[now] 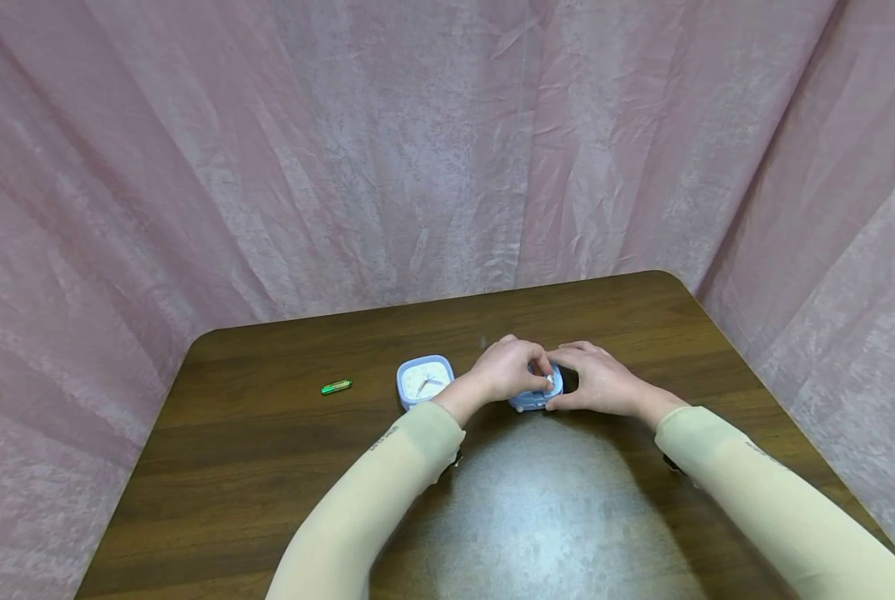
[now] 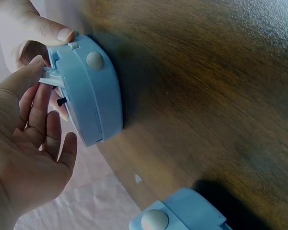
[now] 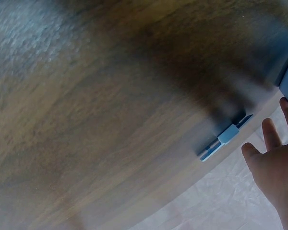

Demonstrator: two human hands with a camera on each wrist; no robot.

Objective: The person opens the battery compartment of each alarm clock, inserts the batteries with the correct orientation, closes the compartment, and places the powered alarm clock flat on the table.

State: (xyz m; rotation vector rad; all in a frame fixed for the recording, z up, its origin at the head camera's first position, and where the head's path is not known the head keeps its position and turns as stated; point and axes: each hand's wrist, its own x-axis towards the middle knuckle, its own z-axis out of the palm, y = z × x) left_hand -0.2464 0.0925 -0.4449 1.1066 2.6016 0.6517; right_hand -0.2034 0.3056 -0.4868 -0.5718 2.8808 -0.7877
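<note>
A light blue alarm clock [image 1: 526,400] lies face down on the table, its back turned up. My right hand [image 1: 601,379] grips its right side, thumb at the near edge and fingers at the far edge. My left hand [image 1: 503,371] pinches a small pale flat piece [image 2: 52,77] between thumb and fingertips, at the clock's back. In the left wrist view, a round white button [image 2: 95,61] and a black switch [image 2: 62,101] show on this clock. The other left fingers hang loosely curled beside it.
A second light blue clock [image 1: 425,379] lies face up left of the hands. Further left is a green battery [image 1: 337,387]. In the right wrist view, a small light blue strip with a tab [image 3: 228,134] lies near the far table edge. Pink curtains surround the wooden table [image 1: 252,467].
</note>
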